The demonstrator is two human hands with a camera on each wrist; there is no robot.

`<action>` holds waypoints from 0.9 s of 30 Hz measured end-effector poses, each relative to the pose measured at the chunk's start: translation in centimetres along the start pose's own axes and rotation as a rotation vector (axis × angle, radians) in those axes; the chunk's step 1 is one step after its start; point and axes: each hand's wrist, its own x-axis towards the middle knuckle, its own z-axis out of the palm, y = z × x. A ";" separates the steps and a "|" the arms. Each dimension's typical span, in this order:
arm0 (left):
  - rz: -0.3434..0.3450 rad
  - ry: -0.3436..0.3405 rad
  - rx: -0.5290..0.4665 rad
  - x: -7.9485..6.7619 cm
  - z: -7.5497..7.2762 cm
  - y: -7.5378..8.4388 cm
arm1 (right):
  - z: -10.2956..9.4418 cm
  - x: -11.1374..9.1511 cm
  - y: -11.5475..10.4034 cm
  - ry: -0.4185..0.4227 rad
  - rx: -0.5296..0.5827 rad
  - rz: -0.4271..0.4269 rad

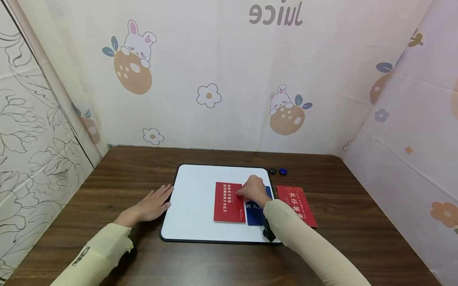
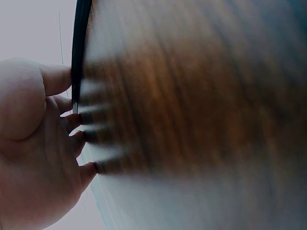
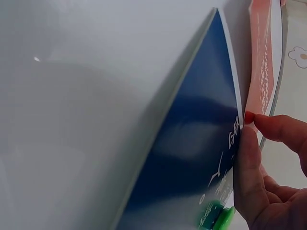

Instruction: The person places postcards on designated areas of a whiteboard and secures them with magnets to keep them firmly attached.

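Note:
A whiteboard (image 1: 193, 198) with a black frame lies flat on the table. On it a red card (image 1: 229, 208) with white writing lies beside a blue card (image 1: 255, 216). My right hand (image 1: 255, 188) reaches over the blue card and pinches a small red magnet (image 3: 249, 118) at the red card's right edge. A green magnet (image 3: 224, 218) sits on the blue card in the right wrist view. My left hand (image 1: 152, 204), fingers spread and fairly straight, rests at the board's left edge, its fingertips at the black frame (image 2: 76, 52).
Another red card (image 1: 297, 202) lies on the wooden table (image 1: 143, 254) right of the board, partly behind the right sleeve. A black magnet (image 1: 272, 171) and a blue magnet (image 1: 283, 171) lie beyond the board's far right corner. A patterned curtain (image 1: 179, 59) hangs behind the table.

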 end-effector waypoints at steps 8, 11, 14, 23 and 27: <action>-0.004 -0.005 0.011 0.2 -0.1 0.0 | -0.2 0.1 0.2 -0.014 0.078 0.014; -0.003 -0.006 0.010 0.2 -0.1 0.0 | -0.3 0.1 0.3 -0.017 0.101 0.013; -0.004 -0.008 0.007 0.2 0.0 0.0 | -0.5 0.0 0.4 -0.017 0.108 0.003; -0.002 -0.008 -0.001 0.1 0.1 -0.1 | -2.0 0.5 0.5 -0.009 0.119 -0.020; 0.002 -0.004 -0.008 0.0 0.1 0.0 | -3.1 1.1 0.7 0.004 0.138 0.001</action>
